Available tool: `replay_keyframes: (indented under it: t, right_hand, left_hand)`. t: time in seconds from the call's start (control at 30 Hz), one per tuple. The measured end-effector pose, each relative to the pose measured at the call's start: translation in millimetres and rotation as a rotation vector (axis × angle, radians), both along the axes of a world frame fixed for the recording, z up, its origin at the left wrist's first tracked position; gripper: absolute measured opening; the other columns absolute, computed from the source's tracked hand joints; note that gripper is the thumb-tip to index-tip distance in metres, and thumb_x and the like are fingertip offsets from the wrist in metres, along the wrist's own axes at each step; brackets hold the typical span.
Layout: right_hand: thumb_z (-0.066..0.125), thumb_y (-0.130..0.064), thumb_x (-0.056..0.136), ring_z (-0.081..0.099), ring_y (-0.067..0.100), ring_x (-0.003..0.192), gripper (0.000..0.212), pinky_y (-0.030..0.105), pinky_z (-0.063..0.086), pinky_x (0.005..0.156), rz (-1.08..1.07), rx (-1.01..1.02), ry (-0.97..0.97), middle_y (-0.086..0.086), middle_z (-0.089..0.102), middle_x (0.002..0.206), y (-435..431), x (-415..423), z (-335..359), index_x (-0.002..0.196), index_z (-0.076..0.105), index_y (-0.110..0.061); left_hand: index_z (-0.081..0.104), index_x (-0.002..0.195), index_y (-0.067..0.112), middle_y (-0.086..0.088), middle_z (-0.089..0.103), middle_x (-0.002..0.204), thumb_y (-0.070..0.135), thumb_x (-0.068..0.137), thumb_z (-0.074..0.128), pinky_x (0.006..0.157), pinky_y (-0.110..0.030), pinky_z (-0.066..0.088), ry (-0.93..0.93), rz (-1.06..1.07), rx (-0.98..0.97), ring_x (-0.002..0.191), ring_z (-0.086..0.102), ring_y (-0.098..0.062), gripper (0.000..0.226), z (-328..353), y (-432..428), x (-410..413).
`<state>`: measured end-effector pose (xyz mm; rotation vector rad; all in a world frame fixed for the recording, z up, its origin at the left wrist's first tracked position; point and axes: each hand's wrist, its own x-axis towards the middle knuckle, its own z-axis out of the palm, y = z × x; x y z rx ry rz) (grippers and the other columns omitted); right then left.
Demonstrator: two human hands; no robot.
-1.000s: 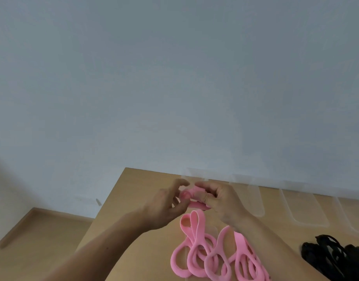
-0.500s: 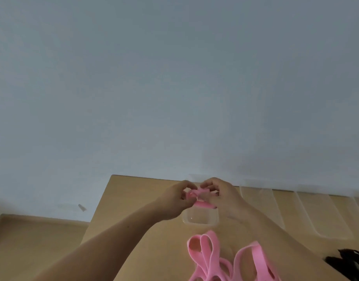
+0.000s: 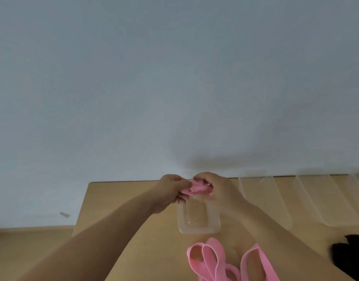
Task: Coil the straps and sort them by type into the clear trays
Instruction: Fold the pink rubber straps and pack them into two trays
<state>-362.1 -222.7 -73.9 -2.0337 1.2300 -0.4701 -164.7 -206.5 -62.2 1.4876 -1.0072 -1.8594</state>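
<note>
A folded pink strap (image 3: 196, 188) is held between both hands above the far end of a small clear tray (image 3: 198, 230) on the wooden table (image 3: 117, 201). My left hand (image 3: 170, 191) pinches its left end. Gripping its right end with curled fingers is my right hand (image 3: 217, 189). Several loose pink straps (image 3: 211, 258) lie in loops on the table in front of the tray. A heap of black straps (image 3: 351, 254) sits at the right edge, partly cut off.
More clear trays (image 3: 263, 199) stand in a row along the back of the table to the right, against the pale wall. The table's left edge drops to a wooden floor (image 3: 28, 244).
Both hands have moved away from me with the pink strap, from over the loose pink pile to above the small clear tray. The view has tilted, so the pile sits lower.
</note>
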Motion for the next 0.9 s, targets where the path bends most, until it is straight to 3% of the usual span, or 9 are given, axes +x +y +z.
replay_keyframes:
  t: [0.07,0.13,0.27,0.37,0.47,0.6,0.67,0.73,0.9]
  right_hand:
    - [0.074,-0.054,0.072,0.057,-0.001,0.096,0.051,0.019,0.049,0.080,0.064,-0.211,0.095,-0.024,0.063,0.108,-1.0,-2.2,-5.7,0.116,0.056,-0.038]
    - [0.082,-0.042,0.071,0.059,0.013,0.097,0.053,0.028,0.050,0.083,0.120,-0.473,0.159,-0.011,0.067,0.108,-4.0,-2.7,-12.8,0.117,0.063,-0.021]
    - [0.075,-0.035,0.084,0.058,0.018,0.092,0.034,0.029,0.050,0.083,0.173,-0.718,0.169,-0.005,0.069,0.104,-12.9,-0.6,-24.3,0.109,0.071,-0.012]
    - [0.076,-0.029,0.084,0.055,0.018,0.087,0.026,0.024,0.050,0.078,0.149,-0.723,0.112,-0.007,0.070,0.097,-16.3,0.3,-28.2,0.103,0.073,-0.012]
    - [0.078,-0.026,0.081,0.058,0.020,0.084,0.021,0.025,0.053,0.074,0.113,-0.707,0.102,-0.008,0.070,0.092,-16.2,4.4,-27.3,0.098,0.075,-0.013]
    - [0.084,-0.024,0.076,0.062,0.022,0.083,0.025,0.030,0.056,0.069,0.095,-0.621,0.127,-0.008,0.071,0.090,-17.7,13.9,-21.1,0.096,0.075,-0.013]
    - [0.083,-0.028,0.076,0.062,0.022,0.083,0.024,0.030,0.056,0.068,0.121,-0.606,0.194,-0.007,0.071,0.088,-16.9,16.8,-21.6,0.092,0.074,-0.013]
    - [0.082,-0.027,0.076,0.063,0.024,0.084,0.022,0.031,0.056,0.068,0.138,-0.577,0.251,-0.005,0.071,0.086,-15.0,16.6,-25.0,0.090,0.073,-0.012]
    - [0.066,-0.032,0.088,0.058,0.024,0.100,0.023,0.033,0.052,0.081,0.193,-0.452,0.442,-0.001,0.070,0.098,-11.4,22.2,-33.4,0.101,0.069,-0.012]
  left_hand:
    - [0.062,0.085,0.004,-0.007,0.061,0.074,0.010,0.092,0.059,0.066,-0.030,0.048,-0.005,0.041,0.008,0.066,0.057,-0.017,0.010,0.0,0.3,-1.0]
    - [0.061,0.082,0.005,-0.007,0.060,0.072,0.009,0.092,0.059,0.064,-0.029,0.049,-0.003,0.080,0.023,0.064,0.057,-0.017,0.011,0.6,0.6,-2.0]
    - [0.064,0.087,0.003,-0.008,0.060,0.077,0.009,0.092,0.059,0.063,-0.027,0.048,-0.049,0.096,-0.005,0.067,0.056,-0.016,0.010,0.8,2.9,-4.3]
    - [0.062,0.104,0.007,-0.009,0.068,0.088,0.024,0.094,0.060,0.064,-0.024,0.050,-0.286,0.051,-0.088,0.072,0.062,-0.013,0.020,-1.3,4.4,-9.0]
    - [0.060,0.118,0.017,0.000,0.061,0.100,0.029,0.094,0.054,0.072,-0.027,0.045,-0.757,-0.112,-0.416,0.090,0.060,-0.017,0.028,-7.9,7.2,-14.1]
    - [0.061,0.128,0.017,-0.001,0.061,0.120,0.026,0.088,0.061,0.088,-0.037,0.050,-1.075,-0.162,-0.758,0.108,0.057,-0.025,0.041,-16.9,18.2,-10.3]
    - [0.056,0.135,0.011,-0.007,0.056,0.133,0.024,0.085,0.066,0.099,-0.038,0.045,-1.117,-0.147,-0.740,0.118,0.053,-0.031,0.053,-25.1,21.4,-2.4]
    - [0.045,0.144,0.012,-0.007,0.047,0.141,0.025,0.087,0.063,0.102,-0.032,0.040,-1.058,-0.097,-0.557,0.123,0.051,-0.027,0.061,-29.0,23.4,0.8]
    - [0.045,0.142,0.011,-0.007,0.057,0.124,0.010,0.091,0.052,0.088,-0.019,0.035,-0.899,-0.011,-0.312,0.112,0.054,-0.019,0.052,-37.4,26.9,-8.3]
